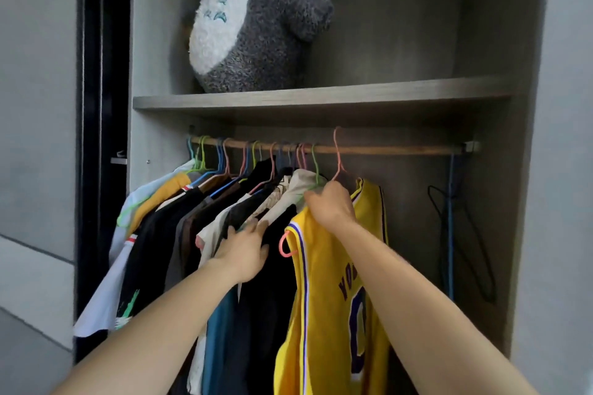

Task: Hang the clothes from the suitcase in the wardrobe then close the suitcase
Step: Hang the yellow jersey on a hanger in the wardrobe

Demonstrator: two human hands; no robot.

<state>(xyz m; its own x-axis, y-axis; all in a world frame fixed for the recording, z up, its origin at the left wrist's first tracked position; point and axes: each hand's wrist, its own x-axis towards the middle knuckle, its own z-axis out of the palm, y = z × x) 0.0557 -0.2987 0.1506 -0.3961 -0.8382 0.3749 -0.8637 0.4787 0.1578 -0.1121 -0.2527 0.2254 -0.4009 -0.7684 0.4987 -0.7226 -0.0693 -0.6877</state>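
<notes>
Our R hand (pixel 330 207) gripped the hanger (pixel 339 168) at the neck of the jersey (pixel 333 292), its top over the rail (pixel 391 149), right of the clothes (pixel 179 221). L hand (pixel 245 252), fingers straight, pressed those left. We'd hold that gap & seat it squarely.

In the wardrobe (pixel 519 170), a plush toy (pixel 253 26) is sitting on the left part of the shelf (pixel 321 99). Below the shelf, the rail (pixel 385 149) is running left to right. A packed row of clothes (pixel 179 221) is hanging along its left half. Just right of the row, the jersey (pixel 324 298) is hanging from a hanger (pixel 337 154), whose hook is seemingly rising above the rail. The right hand (pixel 330 205) is gripping the hanger at the jersey's neck. The left hand (pixel 244 253) is pressing on the row's right end. Empty hangers (pixel 459 234) are dangling at the rail's right end.
</notes>
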